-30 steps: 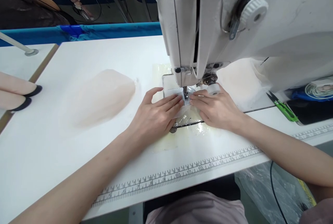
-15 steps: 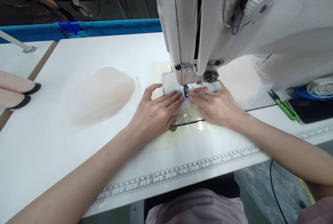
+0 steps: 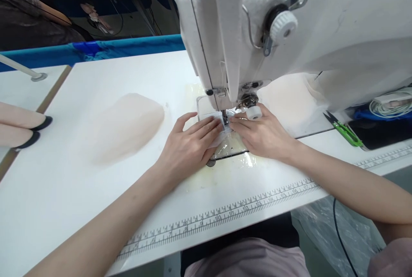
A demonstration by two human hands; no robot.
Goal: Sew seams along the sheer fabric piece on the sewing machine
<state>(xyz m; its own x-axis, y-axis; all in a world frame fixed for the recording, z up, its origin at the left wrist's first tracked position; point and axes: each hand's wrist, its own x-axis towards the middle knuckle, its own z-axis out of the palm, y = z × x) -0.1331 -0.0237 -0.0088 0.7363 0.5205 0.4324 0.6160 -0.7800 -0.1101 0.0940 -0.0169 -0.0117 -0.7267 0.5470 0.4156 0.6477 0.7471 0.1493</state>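
My left hand (image 3: 188, 144) lies flat, fingers stretched out and pressed on a small white fabric piece (image 3: 215, 119) just left of the needle and presser foot (image 3: 226, 119) of a white sewing machine (image 3: 289, 37). From the right, my right hand (image 3: 262, 133) lies flat too, its fingertips holding the same piece down beside the presser foot. A white roller (image 3: 254, 113) on the machine sits just above my right knuckles. Most of the fabric piece is hidden under my fingers.
A pale pink fabric pile (image 3: 125, 124) lies left of my hands on the white table (image 3: 96, 75). Green thread snips (image 3: 344, 130) rest at the right under the machine arm. A printed ruler (image 3: 225, 215) runs along the table's front edge. Skin-toned forms with black tips (image 3: 22, 124) sit at far left.
Both hands stay pressed on the fabric at the needle. The view has shifted down and left slightly; more of the machine head shows.
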